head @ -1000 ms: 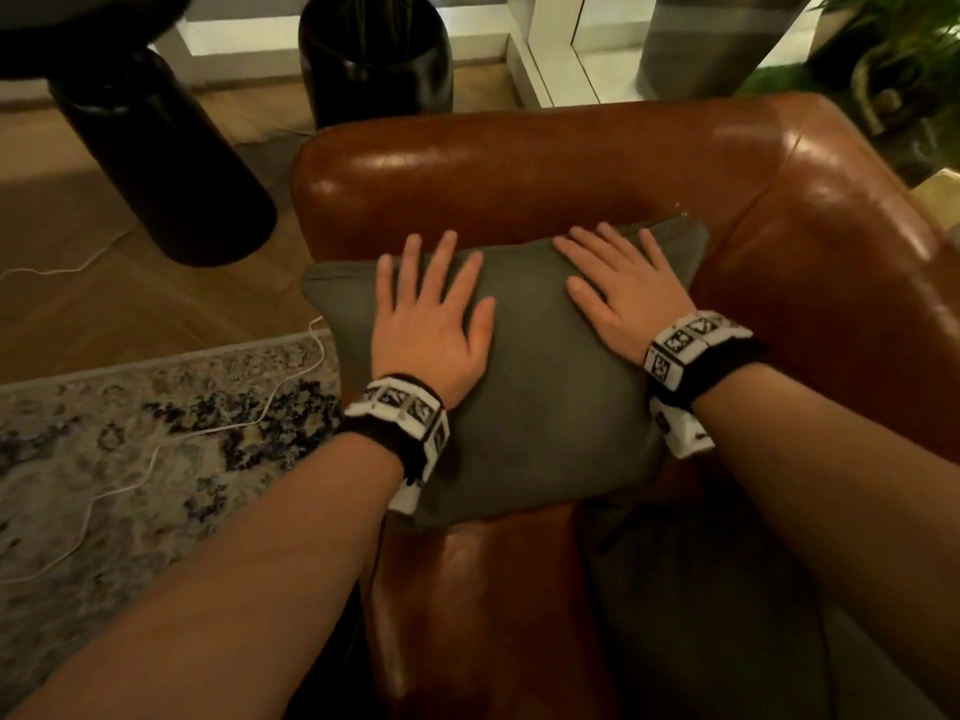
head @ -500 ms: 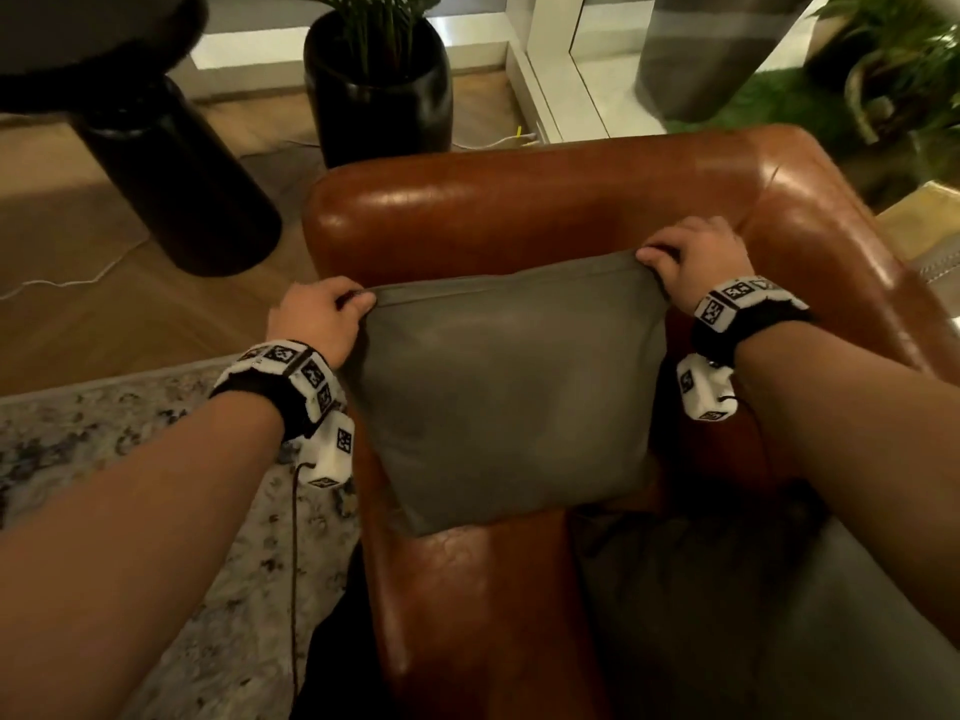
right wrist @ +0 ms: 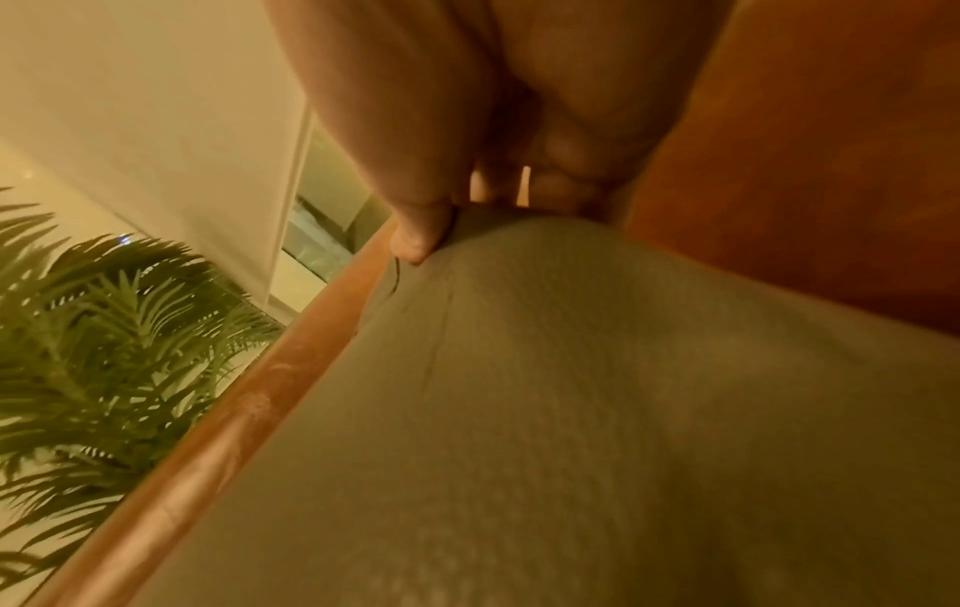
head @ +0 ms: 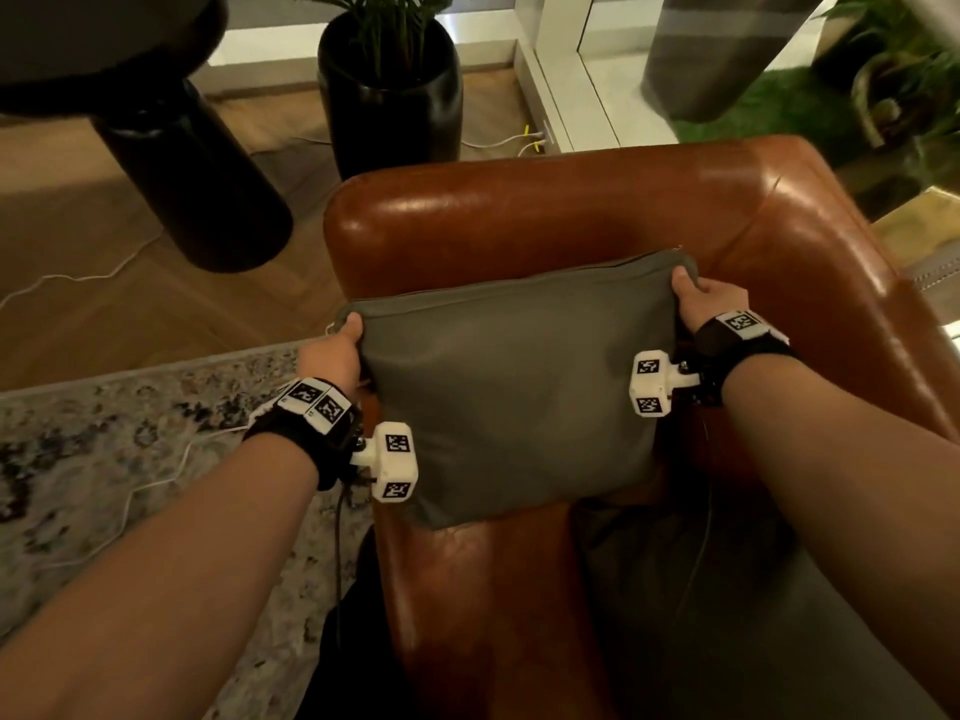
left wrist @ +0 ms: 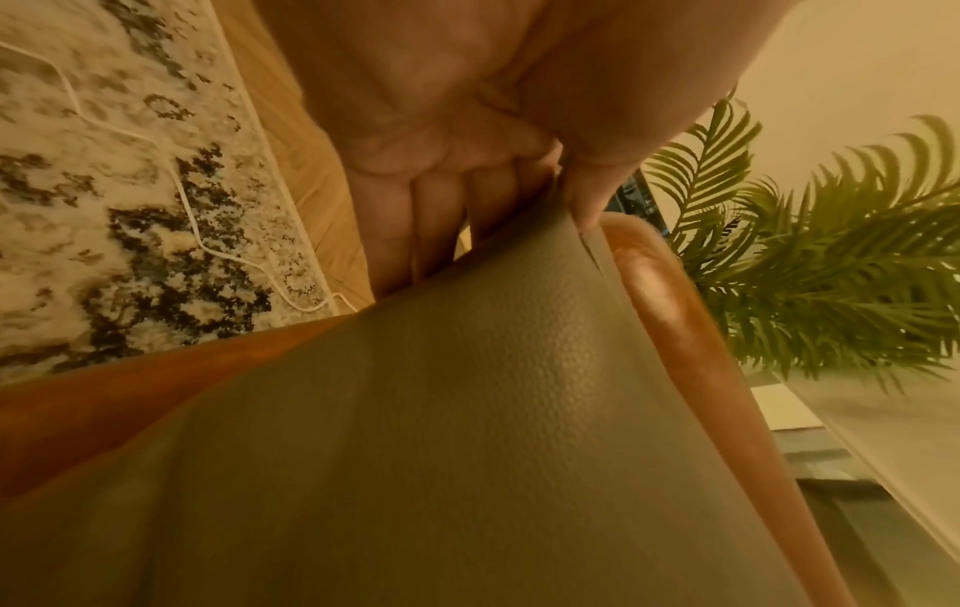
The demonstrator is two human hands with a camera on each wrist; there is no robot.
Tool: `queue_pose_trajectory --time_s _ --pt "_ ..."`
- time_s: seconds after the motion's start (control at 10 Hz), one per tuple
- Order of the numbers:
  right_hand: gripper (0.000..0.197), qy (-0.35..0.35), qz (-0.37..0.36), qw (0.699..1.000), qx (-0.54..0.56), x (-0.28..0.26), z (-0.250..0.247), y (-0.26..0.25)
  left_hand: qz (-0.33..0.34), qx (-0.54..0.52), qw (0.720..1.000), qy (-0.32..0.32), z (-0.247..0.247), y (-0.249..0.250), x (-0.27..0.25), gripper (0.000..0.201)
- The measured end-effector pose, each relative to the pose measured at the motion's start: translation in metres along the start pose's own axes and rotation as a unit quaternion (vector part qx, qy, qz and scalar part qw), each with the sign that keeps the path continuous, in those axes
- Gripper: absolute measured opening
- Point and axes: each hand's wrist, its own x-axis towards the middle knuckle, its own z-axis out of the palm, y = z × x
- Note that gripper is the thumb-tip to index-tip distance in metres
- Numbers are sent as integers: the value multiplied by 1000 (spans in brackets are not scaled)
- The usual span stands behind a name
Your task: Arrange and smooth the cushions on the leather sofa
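Note:
A grey square cushion (head: 514, 392) stands against the armrest end of the brown leather sofa (head: 545, 220). My left hand (head: 335, 350) pinches its upper left corner, thumb on the front face. My right hand (head: 698, 304) pinches the upper right corner. In the left wrist view the thumb and fingers (left wrist: 446, 221) clamp the cushion (left wrist: 467, 431) edge. The right wrist view shows my thumb (right wrist: 415, 230) pressing the cushion (right wrist: 597, 410) corner, with fingers behind it. A second grey cushion (head: 727, 605) lies on the seat at lower right, half hidden by my right arm.
Behind the sofa arm stands a black planter (head: 389, 96) with a palm. A black round pedestal (head: 197, 168) is at upper left. A patterned rug (head: 104, 449) with a white cable (head: 135, 491) lies left of the sofa. Window frame and greenery are at the back right.
A second ago both hands lay flat on the cushion face. They moved out to its top corners and now pinch them, and the cushion stands more upright and squarer.

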Motion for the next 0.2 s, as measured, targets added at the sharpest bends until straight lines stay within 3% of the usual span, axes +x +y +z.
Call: queue_pose_trajectory --time_s 0.1,0.2 --pt "77 -13 9 1000 0 -5 0 6 -28 -5 999 -30 -6 -5 3 35" --pt "77 51 -33 998 26 -16 1 9 10 41 999 5 -10 -9 0 55"
